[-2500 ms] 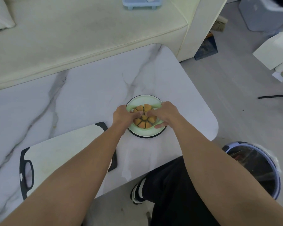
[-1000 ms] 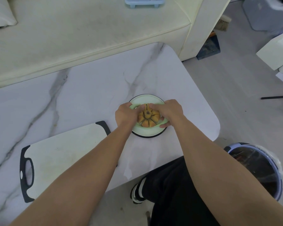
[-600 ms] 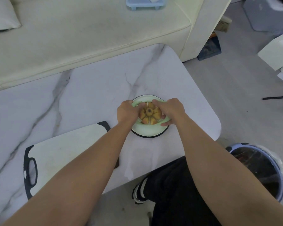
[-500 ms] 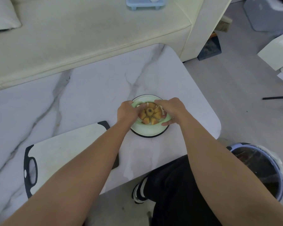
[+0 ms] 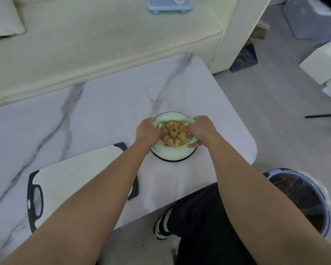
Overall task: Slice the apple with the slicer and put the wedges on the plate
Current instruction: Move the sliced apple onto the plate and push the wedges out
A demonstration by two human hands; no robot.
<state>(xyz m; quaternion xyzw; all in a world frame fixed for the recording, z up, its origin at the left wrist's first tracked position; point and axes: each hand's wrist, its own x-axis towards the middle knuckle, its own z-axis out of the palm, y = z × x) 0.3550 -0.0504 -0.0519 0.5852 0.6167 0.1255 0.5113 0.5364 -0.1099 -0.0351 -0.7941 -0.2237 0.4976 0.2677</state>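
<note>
A pale green plate with a dark rim [image 5: 172,154] sits near the table's right end. Over it is the light green apple slicer [image 5: 177,121], with the cut apple [image 5: 174,135] in its ring: orange-brown wedges fan around the round core. My left hand [image 5: 146,131] grips the slicer's left handle and my right hand [image 5: 202,130] grips its right handle, fingers curled under the frame and touching the wedges. Both hands hide the handles and part of the ring.
A white cutting board with black handles [image 5: 80,180] lies left of the plate on the marble table [image 5: 96,111]. A cream sofa [image 5: 103,35] runs behind, with a blue tray [image 5: 169,4] on it. A lined bin [image 5: 302,199] stands on the floor at right.
The wedges, earlier bunched around the core, have spread apart inside the ring. Both hands stay on the slicer over the plate and have shifted only slightly.
</note>
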